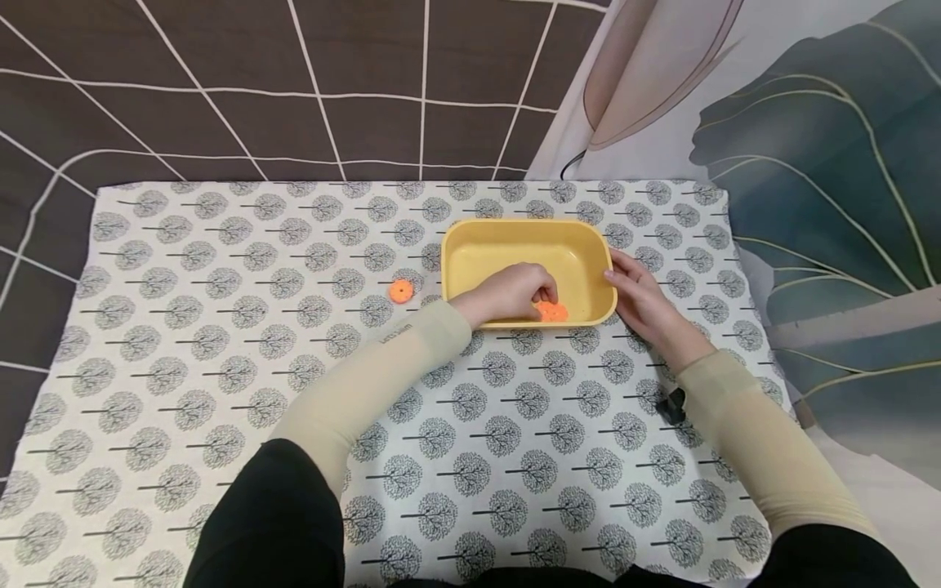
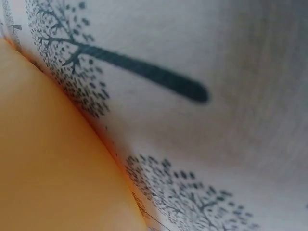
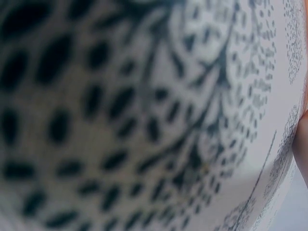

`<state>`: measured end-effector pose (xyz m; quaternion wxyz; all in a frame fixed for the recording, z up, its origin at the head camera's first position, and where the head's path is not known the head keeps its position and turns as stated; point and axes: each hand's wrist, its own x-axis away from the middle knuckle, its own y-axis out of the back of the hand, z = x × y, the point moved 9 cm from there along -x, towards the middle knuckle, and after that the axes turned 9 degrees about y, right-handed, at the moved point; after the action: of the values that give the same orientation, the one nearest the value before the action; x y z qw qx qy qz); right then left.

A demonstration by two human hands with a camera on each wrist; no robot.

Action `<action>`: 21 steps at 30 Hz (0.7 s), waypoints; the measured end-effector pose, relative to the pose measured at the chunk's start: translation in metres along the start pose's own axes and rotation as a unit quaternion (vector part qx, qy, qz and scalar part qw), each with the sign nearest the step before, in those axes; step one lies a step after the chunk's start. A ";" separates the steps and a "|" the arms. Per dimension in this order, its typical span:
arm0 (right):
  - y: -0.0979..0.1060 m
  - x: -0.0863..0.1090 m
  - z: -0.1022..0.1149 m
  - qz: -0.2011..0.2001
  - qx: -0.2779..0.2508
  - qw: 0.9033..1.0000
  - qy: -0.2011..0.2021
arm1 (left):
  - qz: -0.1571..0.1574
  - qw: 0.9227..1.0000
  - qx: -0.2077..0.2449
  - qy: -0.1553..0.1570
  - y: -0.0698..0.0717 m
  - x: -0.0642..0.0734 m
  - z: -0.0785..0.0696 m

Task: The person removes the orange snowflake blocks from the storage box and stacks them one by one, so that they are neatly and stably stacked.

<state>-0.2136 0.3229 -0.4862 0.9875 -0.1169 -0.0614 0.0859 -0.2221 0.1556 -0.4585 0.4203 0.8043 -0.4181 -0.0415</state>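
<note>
A yellow rectangular basin (image 1: 470, 253) stands on the patterned cloth, and its side fills the left of the left wrist view. Inside it, near the front wall, are bright orange pieces (image 1: 553, 312), partly hidden by my fingers. My left hand (image 1: 515, 290) reaches over the basin's left wall, and its curled fingers and thumb pinch at an orange piece. At the right end of the basin, my right hand (image 1: 641, 298) grips the rim, thumb on top and fingers along the outside. One round orange flower-like piece (image 1: 400, 291) with a small centre lies on the cloth left of the basin.
White cloth (image 1: 243, 367) with printed trees covers the table. A small black object (image 1: 672, 406) sits by the right wrist. Behind the table hangs dark cloth with white lines (image 1: 367, 122); a leaf-patterned curtain (image 1: 823, 180) hangs at the right.
</note>
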 end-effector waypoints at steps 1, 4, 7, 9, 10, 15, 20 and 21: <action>0.000 0.000 0.000 -0.001 -0.001 1.000 -0.001 | 0.000 1.000 -0.002 0.000 0.000 0.000 0.000; 0.000 0.001 0.000 -0.004 -0.004 1.000 -0.005 | 0.003 1.000 -0.005 0.003 -0.001 -0.001 0.000; 0.000 0.000 0.000 -0.003 -0.002 1.000 -0.004 | 0.004 1.000 -0.003 0.006 0.000 -0.001 0.001; 0.000 0.000 0.000 0.000 0.000 1.000 -0.002 | 0.003 1.000 0.001 0.007 0.000 -0.001 0.002; 0.000 0.000 0.000 0.001 0.002 1.000 -0.001 | 0.002 1.000 0.005 0.008 0.001 -0.001 0.002; 0.000 -0.001 0.000 0.003 0.005 1.000 0.003 | -0.004 1.000 0.024 0.015 0.004 0.000 0.005; -0.001 -0.001 0.000 0.006 0.002 1.000 0.007 | -0.013 0.999 0.036 0.025 0.005 0.000 0.007; -0.001 0.000 0.000 0.007 0.003 1.000 0.008 | -0.016 0.999 0.039 0.026 0.006 0.001 0.008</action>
<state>-0.2139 0.3222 -0.4865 0.9876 -0.1154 -0.0528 0.0922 -0.2286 0.1486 -0.4593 0.3988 0.8273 -0.3956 -0.0105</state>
